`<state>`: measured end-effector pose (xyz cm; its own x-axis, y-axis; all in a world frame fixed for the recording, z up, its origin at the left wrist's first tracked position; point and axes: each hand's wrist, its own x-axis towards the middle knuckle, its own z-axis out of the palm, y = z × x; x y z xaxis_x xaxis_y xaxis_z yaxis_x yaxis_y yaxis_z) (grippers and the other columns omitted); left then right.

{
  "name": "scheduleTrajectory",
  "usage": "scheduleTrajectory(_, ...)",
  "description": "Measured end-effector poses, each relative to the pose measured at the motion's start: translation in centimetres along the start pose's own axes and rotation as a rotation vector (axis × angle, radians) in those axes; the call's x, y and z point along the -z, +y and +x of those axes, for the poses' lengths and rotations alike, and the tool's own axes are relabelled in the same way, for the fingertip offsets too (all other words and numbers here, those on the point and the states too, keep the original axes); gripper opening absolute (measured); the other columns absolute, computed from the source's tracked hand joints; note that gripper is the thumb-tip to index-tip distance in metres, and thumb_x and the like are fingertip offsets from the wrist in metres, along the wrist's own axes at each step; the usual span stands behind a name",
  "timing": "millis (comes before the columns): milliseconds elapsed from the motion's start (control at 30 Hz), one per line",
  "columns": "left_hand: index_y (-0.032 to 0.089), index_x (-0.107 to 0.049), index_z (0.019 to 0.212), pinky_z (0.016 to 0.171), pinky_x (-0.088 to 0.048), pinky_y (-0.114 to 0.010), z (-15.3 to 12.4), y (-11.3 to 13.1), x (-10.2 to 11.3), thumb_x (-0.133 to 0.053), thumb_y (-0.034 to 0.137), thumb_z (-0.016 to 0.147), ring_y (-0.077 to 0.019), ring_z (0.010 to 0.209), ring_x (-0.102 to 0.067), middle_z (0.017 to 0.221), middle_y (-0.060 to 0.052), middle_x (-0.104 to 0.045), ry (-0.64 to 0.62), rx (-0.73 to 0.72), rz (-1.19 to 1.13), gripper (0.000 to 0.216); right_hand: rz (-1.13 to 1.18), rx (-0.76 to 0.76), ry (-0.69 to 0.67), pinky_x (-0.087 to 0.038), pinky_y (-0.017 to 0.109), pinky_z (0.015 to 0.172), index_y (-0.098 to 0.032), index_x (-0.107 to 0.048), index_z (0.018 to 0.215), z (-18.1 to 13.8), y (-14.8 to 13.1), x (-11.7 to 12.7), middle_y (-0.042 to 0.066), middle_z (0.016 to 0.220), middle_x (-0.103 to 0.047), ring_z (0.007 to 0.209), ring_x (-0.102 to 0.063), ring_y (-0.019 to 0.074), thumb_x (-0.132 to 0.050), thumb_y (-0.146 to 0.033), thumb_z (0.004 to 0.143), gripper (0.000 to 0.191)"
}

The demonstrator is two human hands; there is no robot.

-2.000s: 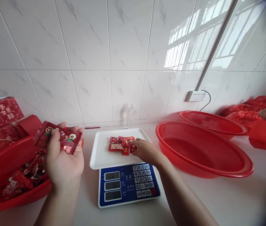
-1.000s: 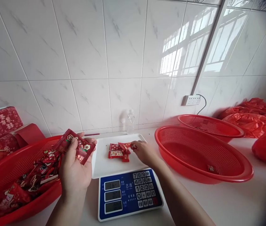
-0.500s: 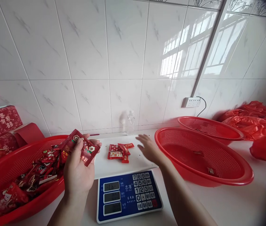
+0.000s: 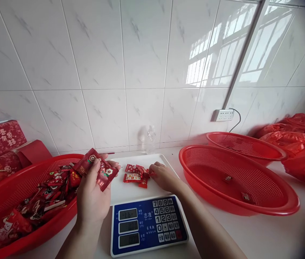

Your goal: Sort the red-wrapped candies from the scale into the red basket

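— Red is what fills my screen. My left hand (image 4: 94, 196) is palm up, just beside the white scale tray (image 4: 130, 194), with a red packet (image 4: 98, 169) that has little white flowers on it. The fingers are curled round it and the thumb (image 4: 95, 167) presses down on top, so the packet is pinched tight.

— And your other hand?

— My right hand (image 4: 161, 176) lies on the tray with its fingers bent in close together. The tips touch the small pile of candies (image 4: 136, 175) in the middle of the tray. One red piece seems to be nipped at the tips (I cannot tell if it is really gripped or only touched).

— What is under the tray?

— A blue scale (image 4: 148, 226) with grey screens and white number keys, right in front of me on the white counter (image 4: 262, 233).

— What else is close by?

— On my left, a red basket (image 4: 12, 187) with many more red packets in it; the packet in my left hand is just over its rim. On my right, a big red mesh basket (image 4: 238, 180) with two little candies lying in it, and a second one (image 4: 245, 144) behind it. Red plastic bags (image 4: 297, 144) are heaped at the far right. A clear bottle (image 4: 150, 138) stands by the tiled wall.
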<state>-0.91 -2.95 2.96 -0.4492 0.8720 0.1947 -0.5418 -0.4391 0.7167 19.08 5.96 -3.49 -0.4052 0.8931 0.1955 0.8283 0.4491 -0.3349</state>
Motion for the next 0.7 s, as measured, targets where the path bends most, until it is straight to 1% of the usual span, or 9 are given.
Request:
scheduleTrajectory(133,0.017,-0.069,0.085,0.067,-0.055,-0.022,-0.1,0.0,0.0,-0.069,0.032,0.076,-0.0129,0.071,-0.065,0.071,0.000,-0.066,0.000,0.002,0.009,0.017,0.067,-0.007,0.084,-0.042,0.027,0.078,-0.018,-0.063,0.095,-0.4,0.1,1.1,0.008,0.101,-0.061,0.089,-0.058,0.0177,-0.046,-0.005,0.082,0.025)
scheduleTrajectory(233,0.017,-0.069,0.084,0.067,-0.055,-0.023,-0.2,0.0,-0.1,-0.069,0.032,0.076,-0.0130,0.071,-0.065,0.072,0.000,-0.067,0.002,0.005,0.001,0.017,0.077,-0.073,0.253,-0.043,0.028,0.078,-0.018,-0.063,0.091,-1.1,1.4,2.8,0.009,0.100,-0.062,0.091,-0.056,0.0192,-0.047,-0.004,0.079,0.025)
scheduleTrajectory(333,0.017,-0.069,0.083,0.066,-0.055,-0.024,-0.3,0.0,-0.2,-0.069,0.032,0.076,-0.0134,0.070,-0.065,0.071,0.000,-0.067,-0.004,-0.009,-0.005,0.016,-0.028,-0.269,0.469,-0.043,0.036,0.083,-0.017,-0.064,0.092,-2.1,3.5,5.0,0.012,0.101,-0.063,0.097,-0.053,0.0253,-0.046,-0.005,0.079,0.025)
scheduleTrajectory(400,0.018,-0.069,0.082,0.065,-0.055,-0.024,-0.4,0.0,-0.4,-0.069,0.032,0.076,-0.0138,0.069,-0.066,0.070,0.000,-0.067,-0.017,-0.020,-0.006,0.015,-0.102,-0.419,0.613,-0.040,0.045,0.089,-0.017,-0.064,0.101,-2.6,4.5,6.0,0.015,0.110,-0.061,0.106,-0.050,0.0308,-0.046,-0.009,0.080,0.028)
scheduleTrajectory(467,0.018,-0.069,0.081,0.063,-0.054,-0.023,-0.6,0.1,-0.4,-0.069,0.032,0.075,-0.0140,0.068,-0.066,0.070,0.000,-0.067,-0.025,-0.020,-0.002,0.015,-0.122,-0.462,0.703,-0.036,0.053,0.093,-0.019,-0.062,0.109,-2.8,4.7,6.2,0.015,0.119,-0.058,0.114,-0.046,0.0346,-0.049,-0.017,0.082,0.030)
scheduleTrajectory(500,0.018,-0.069,0.082,0.063,-0.054,-0.023,-0.6,0.1,-0.4,-0.070,0.032,0.075,-0.0142,0.068,-0.066,0.070,-0.001,-0.067,-0.026,-0.016,0.002,0.016,-0.104,-0.427,0.704,-0.035,0.053,0.095,-0.020,-0.061,0.112,-2.6,4.4,5.9,0.014,0.121,-0.058,0.116,-0.045,0.0346,-0.050,-0.021,0.083,0.031)
scheduleTrajectory(567,0.017,-0.069,0.082,0.061,-0.053,-0.022,-0.6,0.1,-0.4,-0.069,0.033,0.075,-0.0144,0.067,-0.065,0.068,-0.002,-0.067,-0.028,-0.009,0.014,0.017,-0.027,-0.271,0.610,-0.035,0.049,0.098,-0.019,-0.061,0.113,-2.1,2.9,4.6,0.013,0.120,-0.060,0.116,-0.047,0.0310,-0.051,-0.027,0.085,0.031)
scheduleTrajectory(633,0.017,-0.069,0.083,0.060,-0.052,-0.022,-0.6,0.1,-0.3,-0.069,0.033,0.075,-0.0147,0.068,-0.065,0.069,-0.002,-0.068,-0.037,-0.012,0.026,0.018,0.054,-0.088,0.423,-0.035,0.043,0.101,-0.019,-0.061,0.118,-1.6,0.7,2.8,0.013,0.125,-0.058,0.119,-0.047,0.0265,-0.049,-0.032,0.088,0.034)
scheduleTrajectory(700,0.017,-0.069,0.083,0.061,-0.052,-0.022,-0.5,0.2,-0.3,-0.070,0.033,0.075,-0.0146,0.068,-0.065,0.070,-0.002,-0.068,-0.052,-0.023,0.024,0.018,0.081,0.027,0.182,-0.031,0.045,0.105,-0.024,-0.056,0.127,-1.3,-1.4,1.1,0.011,0.138,-0.049,0.129,-0.039,0.0269,-0.049,-0.037,0.089,0.040)
